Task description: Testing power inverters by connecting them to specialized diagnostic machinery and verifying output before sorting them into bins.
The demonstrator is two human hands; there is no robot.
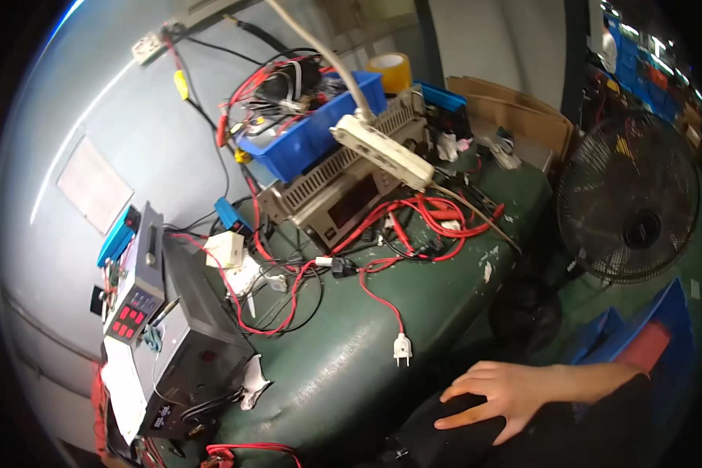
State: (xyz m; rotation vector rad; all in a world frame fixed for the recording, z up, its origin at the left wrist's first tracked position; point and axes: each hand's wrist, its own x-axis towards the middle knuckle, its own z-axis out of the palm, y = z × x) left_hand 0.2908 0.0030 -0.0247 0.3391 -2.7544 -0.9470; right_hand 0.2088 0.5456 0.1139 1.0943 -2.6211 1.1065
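Observation:
My right hand (498, 399) lies palm down on dark cloth that looks like my clothing (444, 425), at the lower right. Its fingers are spread and point left, with nothing held in them. My left hand is out of view. Nearest to my right hand is a white two-pin plug (402, 349) on a red cord, hanging over the front of the green-topped table (327, 370). Red test leads (444, 222) lie in a tangle further back, beside a power strip (386, 154) with a pale cable.
A blue bin (312, 132) of cables sits on a metal instrument (343, 207). Dark test equipment (199, 351) stands at the left. A roll of yellow tape (390, 72) and cardboard (515, 109) are behind. A black fan (630, 199) stands at the right, above a blue bin (639, 331).

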